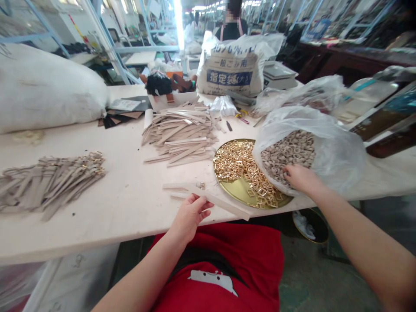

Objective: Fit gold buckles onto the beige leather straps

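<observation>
My left hand (192,212) pinches a flat beige strap (229,206) near the table's front edge. Another strap or two and a small gold piece lie just beyond those fingers. My right hand (300,177) reaches into an open clear plastic bag (338,151) full of small beige loops (287,151). Its fingers are closed at the loops, and what they hold is too small to make out. Between the hands, a round gold tray (232,187) carries many gold metal buckles (237,158); the bag overlaps its right side.
A pile of plain straps (182,130) lies mid-table, and a bundle of straps with gold fittings (58,182) at left. Behind stand a big white sack (45,86), a printed bag (230,65) and a scale (279,71). Another person (231,26) is in the background.
</observation>
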Motion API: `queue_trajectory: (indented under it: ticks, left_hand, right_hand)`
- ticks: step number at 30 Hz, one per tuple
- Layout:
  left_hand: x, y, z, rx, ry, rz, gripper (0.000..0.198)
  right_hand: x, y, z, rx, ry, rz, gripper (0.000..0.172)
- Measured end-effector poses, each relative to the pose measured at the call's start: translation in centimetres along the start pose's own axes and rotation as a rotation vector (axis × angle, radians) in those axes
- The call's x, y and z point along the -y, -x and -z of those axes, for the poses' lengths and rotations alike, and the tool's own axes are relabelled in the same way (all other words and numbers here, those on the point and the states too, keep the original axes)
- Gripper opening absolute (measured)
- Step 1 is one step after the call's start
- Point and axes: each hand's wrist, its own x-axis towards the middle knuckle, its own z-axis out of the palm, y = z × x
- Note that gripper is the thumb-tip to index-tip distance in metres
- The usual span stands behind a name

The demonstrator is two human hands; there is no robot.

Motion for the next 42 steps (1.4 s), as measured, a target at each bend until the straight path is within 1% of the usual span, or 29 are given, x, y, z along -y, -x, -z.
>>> queue_trajectory:
  ticks: [2, 4, 6, 8, 9, 11, 12, 14, 16, 17, 18, 20, 21, 22, 23, 24, 25, 27, 30, 31, 33, 36, 38, 40, 42]
  left_hand:
    - [0.1, 0.1, 1.2, -0.056, 0.010, -0.029, 0.014]
    - [0.3, 0.1, 2.8, -0.154, 0.031, -0.076, 0.011]
    - [0.4, 0.1, 4.6, -0.259, 0.064, -0.108, 0.009]
    - [0.5, 0.2, 6.2, -0.329, 0.101, -0.123, 0.009]
    - [0.6, 0.4, 6.9, -0.355, 0.114, -0.128, 0.010]
    - [0.6, 1.1, 8.0, -0.381, 0.115, -0.117, 0.010]
    - [0.6, 1.5, 8.5, -0.381, 0.095, -0.095, 0.008]
    - [0.5, 2.6, 9.1, -0.335, 0.001, -0.013, 0.003]
    - [0.3, 3.4, 9.4, -0.271, -0.210, 0.058, 0.012]
    - [0.3, 3.7, 9.4, -0.233, -0.369, 0.037, 0.017]
    - [0.1, 3.7, 9.3, -0.198, -0.557, -0.029, 0.020]
    - [-0.1, 3.2, 8.7, -0.142, -0.972, -0.289, 0.020]
    - [-0.2, 2.7, 8.4, -0.128, -1.156, -0.428, 0.018]
    - [-0.4, 2.1, 8.0, -0.113, -1.314, -0.534, 0.017]
    - [-0.4, 1.4, 7.7, -0.096, -1.449, -0.597, 0.017]
    - [-0.5, 0.7, 7.4, -0.086, -1.559, -0.627, 0.016]
    - [-0.5, 0.1, 7.2, -0.075, -1.646, -0.630, 0.015]
    - [-0.6, -0.8, 7.0, -0.065, -1.750, -0.601, 0.011]
    - [-0.8, -1.2, 7.0, -0.005, -1.749, -0.539, 0.006]
    - [-0.9, -1.0, 7.0, 0.027, -1.702, -0.512, 0.004]
    - [-1.2, -0.3, 6.4, 0.099, -1.536, -0.467, 0.007]
    - [-1.6, 0.9, 4.5, 0.205, -1.230, -0.433, 0.016]
    - [-1.5, 1.3, 3.1, 0.251, -1.084, -0.378, 0.022]
    - [-1.1, 1.3, 2.0, 0.263, -0.978, -0.303, 0.027]
    - [-0.6, 1.0, 1.4, 0.258, -0.950, -0.285, 0.028]
  right_hand:
    - [0.0, 0.2, 0.0, -0.029, 0.004, -0.016, 0.023]
    - [-0.1, 0.7, 0.3, -0.110, -0.066, -0.038, 0.025]
    - [0.1, 1.3, 1.0, -0.220, -0.258, -0.052, 0.027]
    - [0.7, 2.4, 1.9, -0.289, -0.543, -0.057, 0.028]
    - [1.2, 3.0, 2.4, -0.282, -0.687, -0.058, 0.030]
    - [2.4, 4.4, 3.3, -0.207, -0.956, -0.058, 0.036]
    - [3.0, 5.1, 3.7, -0.159, -1.067, -0.066, 0.040]
    - [4.4, 6.4, 4.2, -0.090, -1.228, -0.104, 0.044]
    - [5.9, 7.3, 4.3, -0.056, -1.329, -0.143, 0.044]
    - [6.8, 7.7, 4.2, -0.033, -1.376, -0.146, 0.043]
    - [7.7, 8.0, 4.1, 0.000, -1.433, -0.133, 0.041]
    - [10.0, 8.5, 4.0, 0.095, -1.565, -0.083, 0.036]
    - [11.2, 8.9, 3.9, 0.149, -1.633, -0.058, 0.034]
    - [12.4, 9.2, 3.9, 0.203, -1.696, -0.041, 0.031]
    - [13.6, 9.6, 4.0, 0.257, -1.756, -0.035, 0.029]
    - [14.8, 9.9, 4.0, 0.309, -1.812, -0.043, 0.028]
    - [15.8, 10.2, 3.9, 0.355, -1.867, -0.062, 0.027]
    - [17.5, 10.8, 3.8, 0.425, -1.970, -0.113, 0.026]
    - [19.0, 11.2, 3.3, 0.442, -2.073, -0.180, 0.020]
    - [19.3, 11.2, 3.2, 0.432, -2.095, -0.198, 0.019]
    - [19.8, 11.2, 3.0, 0.420, -2.136, -0.232, 0.018]
    - [20.4, 11.0, 3.2, 0.457, -2.212, -0.273, 0.022]
    - [20.7, 10.9, 3.4, 0.484, -2.251, -0.290, 0.022]
    - [20.9, 10.8, 3.5, 0.486, -2.267, -0.294, 0.021]
    - [21.1, 10.9, 3.5, 0.459, -2.249, -0.277, 0.024]
